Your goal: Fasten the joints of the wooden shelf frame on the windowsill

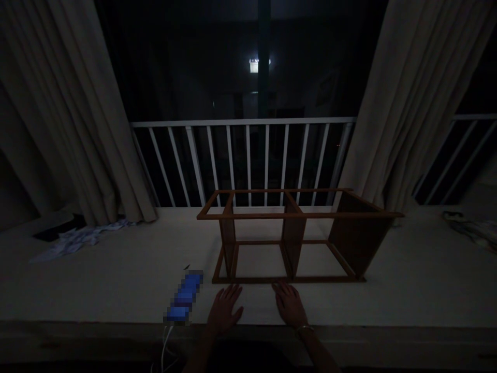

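A brown wooden shelf rack [294, 243] lies on its side on a pale window ledge [135, 274], its open frame facing up. Its near bottom rail runs just beyond my fingertips. My left hand [225, 310] rests flat on the ledge before the left part of the rack, fingers stretched out and holding nothing. To the right, my right hand [289, 304] lies palm down with its fingers extended, close to the same rail; whether the fingertips touch the wood I cannot tell. A thin bracelet [305, 328] circles my right wrist.
Left of my hands lies a blurred-out blue device [185, 298] with a white cable [166, 342]. Behind the rack stands a white railing [248, 123] before a dark window. Curtains [89, 114] hang at both sides. Papers [83, 237] lie at the left.
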{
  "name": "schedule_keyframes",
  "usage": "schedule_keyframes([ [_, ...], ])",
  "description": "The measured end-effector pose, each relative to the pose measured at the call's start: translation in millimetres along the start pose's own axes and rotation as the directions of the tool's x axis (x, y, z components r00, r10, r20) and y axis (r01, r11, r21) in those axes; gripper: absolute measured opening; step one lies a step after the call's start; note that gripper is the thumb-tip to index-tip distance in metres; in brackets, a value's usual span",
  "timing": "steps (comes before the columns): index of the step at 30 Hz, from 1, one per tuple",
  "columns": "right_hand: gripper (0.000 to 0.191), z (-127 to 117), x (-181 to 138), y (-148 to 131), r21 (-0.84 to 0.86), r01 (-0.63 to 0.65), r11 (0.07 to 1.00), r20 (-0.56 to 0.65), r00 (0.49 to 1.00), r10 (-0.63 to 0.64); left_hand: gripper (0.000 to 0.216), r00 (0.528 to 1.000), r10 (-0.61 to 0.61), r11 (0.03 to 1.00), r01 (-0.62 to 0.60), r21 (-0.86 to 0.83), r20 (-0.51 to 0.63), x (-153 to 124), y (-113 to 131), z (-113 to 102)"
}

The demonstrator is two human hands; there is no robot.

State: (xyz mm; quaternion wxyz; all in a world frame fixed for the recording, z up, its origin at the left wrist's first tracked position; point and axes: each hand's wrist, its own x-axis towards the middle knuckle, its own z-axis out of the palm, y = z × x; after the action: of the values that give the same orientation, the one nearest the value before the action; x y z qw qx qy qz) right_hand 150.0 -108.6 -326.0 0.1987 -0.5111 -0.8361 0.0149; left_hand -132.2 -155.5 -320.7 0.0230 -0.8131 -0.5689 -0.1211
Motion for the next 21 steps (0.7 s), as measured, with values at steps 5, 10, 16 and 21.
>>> schedule_keyframes([
  [5,0.044,1.0,-0.2,0.9,0.002,0.0,1.0,-0.012,1.0,0.0,0.057,1.0,0.003,1.0,-0.003,0.015,-0.017,0.3,0.5,1.1],
  [10,0.044,3.0,-0.5,2.2,-0.002,-0.003,1.0,-0.02,1.0,0.002,0.057,1.0,0.011,1.0,-0.011,0.013,-0.001,0.1,-0.2,1.6],
  [16,0.044,2.2,-0.9,2.1,0.0,0.002,1.0,-0.015,1.0,-0.002,0.057,1.0,0.011,1.0,-0.011,0.018,0.008,0.0,-1.6,3.9],
  [21,0.044,-1.3,-1.1,1.5,0.004,-0.001,1.0,0.001,1.0,0.001,0.057,1.0,0.013,1.0,-0.013,0.016,0.013,0.6,-1.6,3.7],
])
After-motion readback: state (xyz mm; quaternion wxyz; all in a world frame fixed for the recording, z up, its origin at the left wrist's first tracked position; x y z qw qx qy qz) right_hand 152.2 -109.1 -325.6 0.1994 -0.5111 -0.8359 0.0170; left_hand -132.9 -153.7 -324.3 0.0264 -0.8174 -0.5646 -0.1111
